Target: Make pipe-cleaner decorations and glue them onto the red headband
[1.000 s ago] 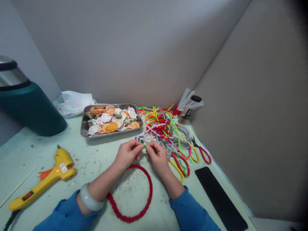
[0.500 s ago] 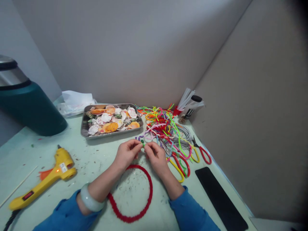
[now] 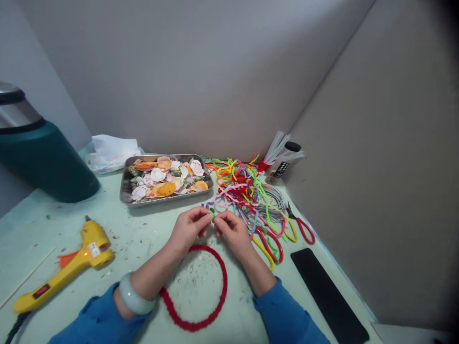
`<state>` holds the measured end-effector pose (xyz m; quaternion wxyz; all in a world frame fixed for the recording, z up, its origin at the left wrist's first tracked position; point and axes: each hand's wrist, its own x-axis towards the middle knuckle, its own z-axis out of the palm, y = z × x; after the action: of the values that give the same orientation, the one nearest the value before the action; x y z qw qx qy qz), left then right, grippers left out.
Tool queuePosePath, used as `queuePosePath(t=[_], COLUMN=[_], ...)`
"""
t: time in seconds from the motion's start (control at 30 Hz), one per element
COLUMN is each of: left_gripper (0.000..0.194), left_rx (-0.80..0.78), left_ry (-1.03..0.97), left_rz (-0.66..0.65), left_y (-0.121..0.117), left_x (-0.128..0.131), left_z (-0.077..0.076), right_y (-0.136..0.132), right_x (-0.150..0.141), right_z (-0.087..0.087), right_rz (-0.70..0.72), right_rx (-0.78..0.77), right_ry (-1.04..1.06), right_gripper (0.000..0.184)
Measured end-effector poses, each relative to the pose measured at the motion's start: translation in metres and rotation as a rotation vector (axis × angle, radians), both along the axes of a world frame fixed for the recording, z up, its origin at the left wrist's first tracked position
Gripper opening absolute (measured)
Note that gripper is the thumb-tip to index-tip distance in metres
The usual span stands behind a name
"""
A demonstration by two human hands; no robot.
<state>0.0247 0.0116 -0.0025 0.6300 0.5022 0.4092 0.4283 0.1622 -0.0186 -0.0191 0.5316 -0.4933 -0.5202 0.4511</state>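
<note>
My left hand (image 3: 189,228) and my right hand (image 3: 234,232) meet fingertip to fingertip above the table, both pinched on a small green piece of pipe cleaner (image 3: 213,213). A red fuzzy ring (image 3: 201,291) lies flat on the table just below my hands and wrists. A tangled pile of coloured pipe cleaners (image 3: 244,188) sits right behind my right hand. I wear blue sleeves and a pale bangle (image 3: 134,297) on my left wrist.
A metal tray of seashells (image 3: 165,179) stands behind my hands. A yellow glue gun (image 3: 68,265) lies at the left, a dark green bin (image 3: 39,153) beyond it. Red and yellow scissors (image 3: 272,241), grey wire, a black slab (image 3: 328,296) and partition walls lie on the right.
My right hand has shifted slightly left and closer to my left hand; both keep pinching the green piece. Nothing else has moved.
</note>
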Motion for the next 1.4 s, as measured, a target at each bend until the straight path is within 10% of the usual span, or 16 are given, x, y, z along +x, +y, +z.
queuePosePath(t=[0.5, 1.07, 1.27, 1.4], left_gripper=[0.024, 0.017, 0.016, 0.020], left_rx=[-0.079, 0.748, 0.650, 0.306], left_ry=[-0.108, 0.689, 0.568, 0.359], left_rz=[-0.034, 0.033, -0.019, 0.000], left_y=[0.001, 0.005, 0.006, 0.005], left_x=[-0.001, -0.010, -0.007, -0.003], left_z=[-0.004, -0.010, -0.006, -0.008], right_y=[0.001, -0.001, -0.001, -0.004], right_x=[-0.002, 0.009, 0.010, 0.006], right_z=[-0.002, 0.000, 0.002, 0.004], right_rz=[0.083, -0.105, -0.117, -0.137], right_rx=[-0.146, 0.247, 0.243, 0.353], right_ry=[0.283, -0.515, -0.481, -0.543], right_gripper=[0.017, 0.012, 0.014, 0.013])
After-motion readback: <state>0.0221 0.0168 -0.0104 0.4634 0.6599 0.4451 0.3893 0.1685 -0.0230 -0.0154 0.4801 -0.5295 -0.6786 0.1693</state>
